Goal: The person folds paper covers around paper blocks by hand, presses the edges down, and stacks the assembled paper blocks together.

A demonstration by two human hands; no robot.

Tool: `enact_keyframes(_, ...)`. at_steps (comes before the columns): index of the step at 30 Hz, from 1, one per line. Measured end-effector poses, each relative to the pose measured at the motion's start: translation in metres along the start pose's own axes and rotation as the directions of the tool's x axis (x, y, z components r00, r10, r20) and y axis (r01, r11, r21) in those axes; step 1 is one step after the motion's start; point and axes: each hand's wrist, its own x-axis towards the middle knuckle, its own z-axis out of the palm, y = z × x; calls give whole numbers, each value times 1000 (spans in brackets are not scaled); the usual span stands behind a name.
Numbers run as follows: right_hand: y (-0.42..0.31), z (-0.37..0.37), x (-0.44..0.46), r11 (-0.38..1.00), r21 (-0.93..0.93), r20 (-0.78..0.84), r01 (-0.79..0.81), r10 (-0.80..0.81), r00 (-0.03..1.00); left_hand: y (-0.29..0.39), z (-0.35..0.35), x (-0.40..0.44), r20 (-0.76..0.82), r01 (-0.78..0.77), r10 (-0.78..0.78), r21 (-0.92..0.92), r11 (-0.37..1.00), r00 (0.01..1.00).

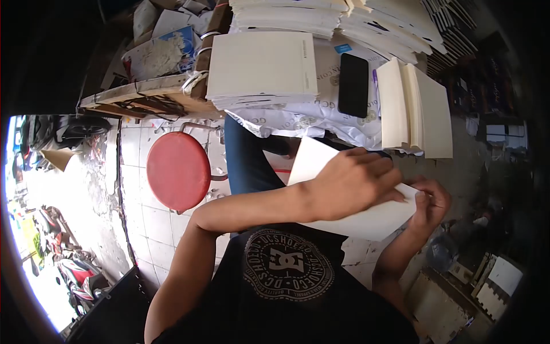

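Observation:
White paper [372,221] lies slantwise over my lap; I cannot tell whether it is one sheet or a thin bundle. My left hand [361,178] reaches across it with curled fingers closed at its upper edge, and the fingertips are partly hidden. At the right end, my right hand [432,200] pinches the paper's edge, thumb on the near side. Just beyond my hands, thick cream book blocks [395,106] stand at the table's right. A black phone [353,86] lies beside them.
A pile of cream printed sheets [260,66] sits on the table's covering of printed white paper [286,117]. Taller paper stacks [286,17] rise behind. A red round stool [178,171] stands on the tiled floor at left. A wooden shelf [154,86] holds scraps.

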Motion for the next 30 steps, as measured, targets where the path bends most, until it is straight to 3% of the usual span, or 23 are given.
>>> enact_keyframes(1, 6, 6, -5, 995, -73, 12, -68, 69, 998, -14, 4, -9, -6, 47, -47, -37, 998, 999)
enact_keyframes(2, 14, 9, -14, 974, -33, 72, -225, 227, 971, -24, 5, -19, -105, 58, -61, -34, 998, 993)
enact_keyframes(4, 25, 37, -20, 954, 48, 52, -297, 295, 954, -35, 3, -40, -93, 200, -200, -15, 980, 975)
enact_keyframes(7, 43, 71, -27, 940, 104, -8, -326, 328, 945, -39, 11, -49, -230, 225, -212, 31, 974, 950)
enact_keyframes(8, 45, 86, -25, 938, 133, -31, -320, 326, 945, -45, 22, -55, -266, 144, -133, 23, 989, 955)
enact_keyframes(11, 46, 107, -20, 938, 210, -18, -275, 285, 958, -43, 33, -59, -411, 180, -136, 68, 981, 901)
enact_keyframes(18, 45, 120, -13, 917, 346, 9, -200, 210, 978, -40, 6, -55, -388, 111, -93, 26, 993, 917)
enact_keyframes(21, 35, 119, -10, 913, 333, 26, -234, 239, 971, -48, 4, -55, -446, -7, 19, 28, 1000, 895)
enact_keyframes(24, 30, 109, 0, 996, 82, 16, -38, 37, 999, -57, -18, -48, -447, -107, 170, 163, 981, 878)
enact_keyframes(27, 18, 68, 0, 988, 38, -131, -147, 151, 980, -81, -73, -47, -420, -33, 181, 336, 941, 889)
enact_keyframes(28, 10, 43, -2, 965, -106, -168, -241, 221, 961, -103, -93, -50, -454, 7, 195, 406, 914, 869)
enact_keyframes(29, 6, 23, -1, 981, -88, -183, -173, 155, 971, -128, -116, -56, -525, 147, 141, 468, 871, 840)
enact_keyframes(30, 20, -2, -5, 998, -58, -189, 27, -38, 981, -154, -145, -56, -589, 244, 152, 538, 807, 794)
